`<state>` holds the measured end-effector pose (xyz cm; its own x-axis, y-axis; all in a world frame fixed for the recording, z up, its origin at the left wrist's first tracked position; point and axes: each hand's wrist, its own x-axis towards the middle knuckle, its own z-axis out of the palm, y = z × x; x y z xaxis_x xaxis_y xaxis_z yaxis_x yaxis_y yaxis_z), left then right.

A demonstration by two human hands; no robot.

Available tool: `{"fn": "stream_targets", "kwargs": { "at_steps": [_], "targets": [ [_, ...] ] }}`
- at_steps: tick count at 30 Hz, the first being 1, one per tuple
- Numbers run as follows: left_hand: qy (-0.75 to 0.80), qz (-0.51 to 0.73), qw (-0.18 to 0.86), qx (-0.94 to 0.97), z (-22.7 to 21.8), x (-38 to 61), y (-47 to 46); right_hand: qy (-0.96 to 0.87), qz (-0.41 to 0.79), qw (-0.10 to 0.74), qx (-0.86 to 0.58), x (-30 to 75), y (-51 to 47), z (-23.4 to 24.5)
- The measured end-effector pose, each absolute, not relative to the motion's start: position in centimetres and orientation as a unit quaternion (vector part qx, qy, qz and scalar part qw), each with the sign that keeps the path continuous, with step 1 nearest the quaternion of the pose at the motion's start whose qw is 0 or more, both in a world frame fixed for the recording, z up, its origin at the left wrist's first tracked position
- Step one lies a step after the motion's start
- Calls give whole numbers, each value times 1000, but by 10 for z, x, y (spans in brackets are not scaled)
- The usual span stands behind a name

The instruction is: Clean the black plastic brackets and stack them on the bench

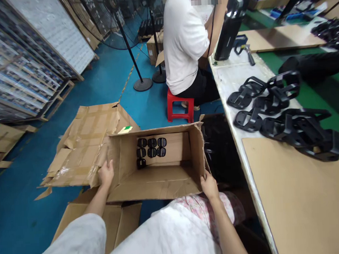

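Observation:
An open cardboard box [158, 182] sits on the blue floor in front of my knees. My left hand [106, 173] grips its left wall near the front corner, fingers closed over the edge. Over on the other side, my right hand [209, 185] holds the front right corner the same way. Several small black plastic parts [151, 147] lie in rows against the far wall inside the box; the remaining bottom is bare cardboard.
Flattened cardboard [85, 146] lies left of the box. A workbench [298, 196] on the right carries a pile of black plastic frames [282, 113]. A person in a white shirt [184, 39] sits on a red stool [180, 105] ahead. Fan stands [142, 83] and racks stand at left.

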<state>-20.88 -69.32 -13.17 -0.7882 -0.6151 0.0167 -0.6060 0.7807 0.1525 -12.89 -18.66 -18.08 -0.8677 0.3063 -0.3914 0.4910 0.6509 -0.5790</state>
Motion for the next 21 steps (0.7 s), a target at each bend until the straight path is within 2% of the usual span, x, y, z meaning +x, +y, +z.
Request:
{"fn": "stream_targets", "kwargs": {
  "at_steps": [7, 21],
  "targets": [
    [-941, -93, 19, 326, -147, -225, -691, 894, -331, 148, 261, -135, -198, -185],
    [-911, -133, -6, 389, -142, -231, -686, 897, -339, 139, 248, -118, -197, -182]
  ]
}}
